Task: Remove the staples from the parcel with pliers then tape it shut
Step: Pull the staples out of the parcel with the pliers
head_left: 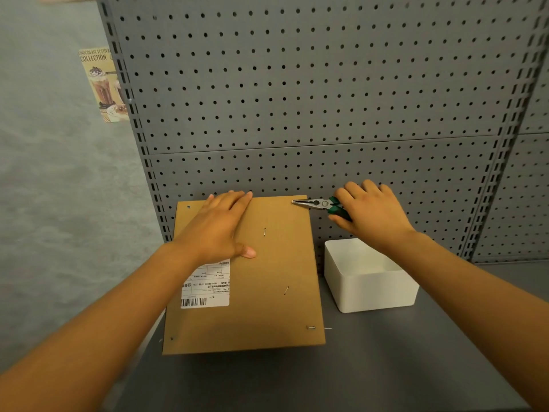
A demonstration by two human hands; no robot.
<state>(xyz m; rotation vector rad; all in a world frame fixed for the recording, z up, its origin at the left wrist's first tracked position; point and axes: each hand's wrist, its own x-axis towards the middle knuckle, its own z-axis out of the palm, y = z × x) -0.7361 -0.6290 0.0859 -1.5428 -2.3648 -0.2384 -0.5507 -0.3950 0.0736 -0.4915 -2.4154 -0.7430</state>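
- The flat brown cardboard parcel (267, 278) with a white barcode label lies on the grey metal shelf (386, 367), its far edge against the grey perforated back panel (297, 99).
- The left hand (219, 230) presses flat on the parcel's far-left part, fingers straight, steadying it.
- The right hand (371, 212) grips the green-handled needle-nose pliers (320, 205), fingers curled round the handles; the metal tips reach the parcel's far-right corner and look nearly closed.
- Whether the tips have caught a staple there cannot be told.
- Three staples still sit in the parcel: one upright staple (264, 231) near the middle, one slanted staple (286, 290) nearer the person, one corner staple (311, 327) at the near-right corner.
- A white rectangular plastic bin (371, 283) stands just right of the parcel; no pulled staples can be made out inside.
- Judged from this, staple removal is at an early stage, and the taping is wholly left; no tape shows anywhere.
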